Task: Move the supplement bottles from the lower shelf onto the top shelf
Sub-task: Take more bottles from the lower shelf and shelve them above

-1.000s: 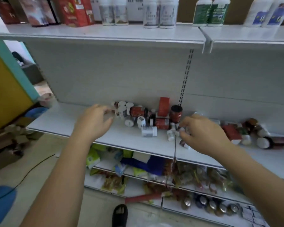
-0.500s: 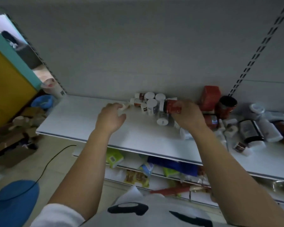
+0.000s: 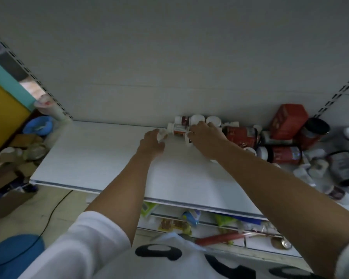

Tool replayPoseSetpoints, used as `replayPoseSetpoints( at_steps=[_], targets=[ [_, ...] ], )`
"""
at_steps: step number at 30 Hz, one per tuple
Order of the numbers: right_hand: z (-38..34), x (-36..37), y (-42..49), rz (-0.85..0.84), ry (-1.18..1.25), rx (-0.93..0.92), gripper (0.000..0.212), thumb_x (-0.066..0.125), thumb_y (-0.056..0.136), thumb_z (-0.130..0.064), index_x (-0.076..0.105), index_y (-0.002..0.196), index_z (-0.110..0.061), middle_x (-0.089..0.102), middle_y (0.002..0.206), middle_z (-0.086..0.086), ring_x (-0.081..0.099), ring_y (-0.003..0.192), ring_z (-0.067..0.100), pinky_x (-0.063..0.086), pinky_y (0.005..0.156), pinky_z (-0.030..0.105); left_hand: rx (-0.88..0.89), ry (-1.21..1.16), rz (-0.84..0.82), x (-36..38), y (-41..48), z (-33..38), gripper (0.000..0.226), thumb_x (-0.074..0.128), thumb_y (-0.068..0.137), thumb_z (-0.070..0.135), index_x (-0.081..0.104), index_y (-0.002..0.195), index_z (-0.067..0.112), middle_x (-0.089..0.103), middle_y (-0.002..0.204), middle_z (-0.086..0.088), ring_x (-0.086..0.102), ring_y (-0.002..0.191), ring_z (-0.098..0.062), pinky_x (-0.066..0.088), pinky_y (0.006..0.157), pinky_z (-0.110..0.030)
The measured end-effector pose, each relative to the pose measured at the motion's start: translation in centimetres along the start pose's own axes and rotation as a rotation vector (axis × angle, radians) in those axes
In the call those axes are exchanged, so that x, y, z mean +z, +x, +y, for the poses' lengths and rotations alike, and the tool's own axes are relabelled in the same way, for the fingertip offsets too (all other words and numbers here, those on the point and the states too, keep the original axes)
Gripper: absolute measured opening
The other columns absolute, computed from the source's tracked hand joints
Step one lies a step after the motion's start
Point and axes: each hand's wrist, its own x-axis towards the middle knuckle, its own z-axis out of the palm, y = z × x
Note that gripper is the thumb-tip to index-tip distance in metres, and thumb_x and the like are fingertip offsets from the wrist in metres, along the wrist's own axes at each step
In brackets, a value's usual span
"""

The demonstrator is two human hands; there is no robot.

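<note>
A person leans in over the white lower shelf [image 3: 101,158], both bare arms stretched twd the grey back panel [image 3: 169,57]. The left hand [image 3: 152,141] has its fingers curled round a small white bottle [image 3: 162,135], most of it hidden behind the knuckles, just above the shelf surface. The right hand [image 3: 206,137] lies w/ bent fingers over a cluster of small white-capped bottles [image 3: 180,125] at the back of the shelf. Its fingertips touch two round caps and one white cap shows at the thumb side, but whether it actually grips any cannot be told.

The supplement bottles are all on the lower shelf, mostly toppled. Just right of the cluster a big red-labelled bottle [image 3: 240,136] lies on its side. A second red bottle [image 3: 284,156] lies nearer the front edge. Behind them a red box [image 3: 288,119] stands tilted beside a dark jar [image 3: 314,131]. A black-labelled bottle [image 3: 346,168] and smaller white ones lie at far right.

Snack packets [image 3: 173,225] fill the shelves below. At left on the floor: cardboard boxes [image 3: 8,178], a blue bowl [image 3: 38,125], a black cable [image 3: 52,214]. A white sleeve [image 3: 85,244] covers the left upper arm.
</note>
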Motion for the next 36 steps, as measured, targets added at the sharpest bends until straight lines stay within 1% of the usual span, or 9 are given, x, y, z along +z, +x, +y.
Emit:
replayPoseSetpoints(
  at_steps=[6,8,12,14,17,21,25,29,36],
  targets=[
    [0.6,0.6,0.8,-0.002,-0.034,-0.03,0.038,0.056,0.091,-0.016,0.052,0.129,-0.012,0.045,0.134,0.008,0.042,0.122,0.034,0.039,0.097,0.043,0.004,0.087,0.016,1.1,3.3,0.6,0.047,0.055,0.097,0.042,0.049,0.138,0.021,0.052,0.138,-0.013,0.049,0.126,-0.04,0.045,0.101,-0.044],
    [1.8,-0.2,0.6,-0.033,0.119,0.053,0.04,0.059,0.089,-0.018,0.053,0.128,-0.012,0.044,0.131,0.009,0.045,0.116,0.034,0.041,0.093,0.042,0.02,0.0,0.039,1.4,3.6,0.3,0.042,0.059,0.094,0.039,0.058,0.129,0.016,0.06,0.131,-0.014,0.055,0.12,-0.036,0.047,0.092,-0.037],
    [4.6,-2.4,-0.7,-0.002,0.861,0.384,0.054,0.077,0.076,-0.034,0.059,0.124,-0.015,0.052,0.119,0.007,0.056,0.1,0.026,0.045,0.075,0.029,0.067,-0.282,0.157,0.3,1.5,0.2,0.038,0.072,0.088,0.032,0.065,0.117,0.01,0.068,0.113,-0.008,0.063,0.099,-0.023,0.04,0.07,-0.024],
    [4.7,-3.2,-1.8,0.137,1.221,0.549,0.039,0.079,0.074,-0.033,0.067,0.105,-0.014,0.062,0.1,0.005,0.058,0.083,0.019,0.043,0.065,0.024,0.082,-0.383,0.241,-1.0,-0.5,0.6,0.034,0.077,0.082,0.031,0.066,0.109,0.012,0.067,0.097,0.0,0.06,0.081,-0.011,0.039,0.059,-0.018],
    [3.6,-4.1,-3.8,0.299,2.018,0.785,0.027,0.072,0.082,-0.032,0.068,0.088,-0.006,0.069,0.09,0.012,0.064,0.079,0.021,0.054,0.073,0.035,0.106,-0.619,0.279,-2.5,-3.7,1.3,0.022,0.079,0.08,0.027,0.071,0.096,0.014,0.064,0.077,0.012,0.054,0.063,0.005,0.036,0.051,-0.005],
    [1.2,-6.1,-6.9,0.298,2.736,0.657,0.019,0.056,0.096,-0.02,0.063,0.105,-0.005,0.072,0.093,0.01,0.07,0.08,0.017,0.059,0.074,0.03,0.166,-1.014,0.17,-3.8,-8.4,2.6,0.007,0.076,0.079,0.018,0.071,0.084,0.019,0.06,0.069,0.01,0.047,0.058,-0.004,0.036,0.057,-0.017],
    [-0.2,-8.1,-11.0,0.109,2.809,0.462,0.023,0.04,0.097,-0.009,0.059,0.11,-0.005,0.071,0.097,0.017,0.071,0.087,0.03,0.056,0.084,0.043,0.146,-1.321,0.078,-4.9,-12.5,4.7,0.007,0.063,0.095,0.018,0.07,0.096,0.016,0.057,0.076,0.001,0.045,0.065,-0.01,0.033,0.063,-0.025],
    [-0.4,-9.6,-14.7,0.122,2.678,0.482,0.022,0.044,0.09,-0.017,0.059,0.103,-0.008,0.064,0.085,0.013,0.066,0.075,0.027,0.053,0.078,0.04,0.149,-1.484,-0.027,-5.7,-17.1,7.4,0.018,0.049,0.103,0.021,0.065,0.103,0.013,0.072,0.08,0.004,0.067,0.077,-0.011,0.055,0.076,-0.029],
    [-0.9,-11.5,-21.8,0.281,2.527,0.514,0.04,0.057,0.079,-0.033,0.059,0.107,-0.004,0.064,0.076,0.01,0.062,0.071,0.022,0.053,0.063,0.032,0.202,-1.534,-0.075,-4.4,-25.5,11.7,0.015,0.053,0.1,0.016,0.065,0.093,0.011,0.07,0.076,-0.003,0.062,0.065,-0.011,0.056,0.059,-0.023]
  ],
)
